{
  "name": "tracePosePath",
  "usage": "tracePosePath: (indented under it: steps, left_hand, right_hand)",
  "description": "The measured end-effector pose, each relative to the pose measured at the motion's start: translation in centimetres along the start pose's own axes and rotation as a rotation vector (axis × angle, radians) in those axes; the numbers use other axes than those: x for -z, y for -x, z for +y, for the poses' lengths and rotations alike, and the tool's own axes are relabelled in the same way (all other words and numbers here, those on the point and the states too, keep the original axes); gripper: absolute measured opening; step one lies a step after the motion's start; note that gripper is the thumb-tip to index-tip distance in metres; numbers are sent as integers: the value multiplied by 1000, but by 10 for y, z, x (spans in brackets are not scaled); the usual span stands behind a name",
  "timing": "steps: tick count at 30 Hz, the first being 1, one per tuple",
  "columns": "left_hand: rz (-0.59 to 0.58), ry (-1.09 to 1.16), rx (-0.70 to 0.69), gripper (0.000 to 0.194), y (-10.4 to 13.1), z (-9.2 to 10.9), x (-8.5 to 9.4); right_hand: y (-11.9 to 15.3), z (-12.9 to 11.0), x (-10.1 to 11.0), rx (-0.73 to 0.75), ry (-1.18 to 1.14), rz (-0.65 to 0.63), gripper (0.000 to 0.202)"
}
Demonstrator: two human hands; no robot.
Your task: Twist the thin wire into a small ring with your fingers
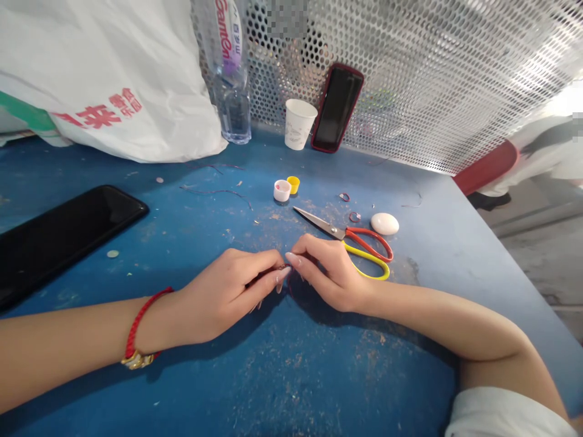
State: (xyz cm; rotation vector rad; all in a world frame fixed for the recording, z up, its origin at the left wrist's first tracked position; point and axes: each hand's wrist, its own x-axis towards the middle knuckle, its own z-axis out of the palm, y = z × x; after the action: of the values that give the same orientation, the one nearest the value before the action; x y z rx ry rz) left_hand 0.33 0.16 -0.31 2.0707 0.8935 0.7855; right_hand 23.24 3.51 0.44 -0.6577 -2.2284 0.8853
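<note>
Red thread piece, lying crosswise, pinched between left hand and right hand.

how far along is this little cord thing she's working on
Done: two small red loops lie finished-looking by the scissors. In hand: left hand and right hand pinch a small dark red piece, mostly hidden. Left: loose thread lies unused on the table.

We've got a scuffed blue table here, scissors with one red and one yellow handle, a white cap next to a yellow cap, a white cup, a black phone, another phone in a red case, and a red bracelet on our left wrist.
</note>
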Motion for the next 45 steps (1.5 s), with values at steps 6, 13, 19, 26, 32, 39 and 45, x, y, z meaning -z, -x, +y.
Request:
tracePosePath:
  steps: [6,13,19,26,32,39,45]
  left_hand:
    - [-5,9,-14,33,-2,0,0]
    - [-21,4,-34,30,-1,-1,-1]
    - [-17,-6,-43,30,0,-1,-1]
    - [-19,-1,-57,30,-2,-1,-1]
    - [-25,-20,-75,30,0,-1,-1]
    - [-12,-131,-124,34,1,1,0]
    - [-8,-143,-154,33,3,-2,-1]
  right_hand:
    - [0,-1,0,20,96,-18,20]
    - [0,-3,0,13,148,-80,23]
    - [1,-4,0,51,161,-73,24]
    - [2,-4,0,58,153,-69,23]
    - [1,-5,-1,97,166,-54,26]
    - [2,-5,-1,129,155,-54,27]
    - [5,-1,-4,211,215,-47,32]
